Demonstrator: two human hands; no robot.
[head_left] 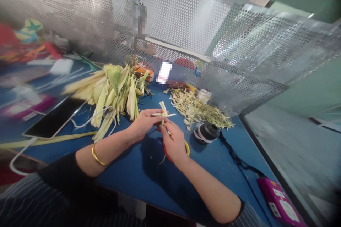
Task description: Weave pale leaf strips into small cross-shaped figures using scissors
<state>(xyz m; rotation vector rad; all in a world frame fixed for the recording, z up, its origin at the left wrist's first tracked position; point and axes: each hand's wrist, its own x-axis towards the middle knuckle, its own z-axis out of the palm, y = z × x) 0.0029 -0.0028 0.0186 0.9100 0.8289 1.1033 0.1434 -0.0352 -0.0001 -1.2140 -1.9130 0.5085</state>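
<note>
Both of my hands meet over the blue table, fingers closed on narrow pale corn husk strips folded across each other. My left hand pinches the strips from the left. From below, my right hand grips their lower end. Red and yellow curved handles, apparently of scissors, show around my right hand; whether it holds them or they lie under it I cannot tell. A pile of corn husks lies beyond my left hand. Past my right hand are shredded husk scraps and a black spool wound with white thread.
A tablet-like black device with a white cable lies at the left. A lit phone leans against the perforated metal screen at the back. At the right front sits a purple power strip with a black cord. Colourful items at far left are blurred.
</note>
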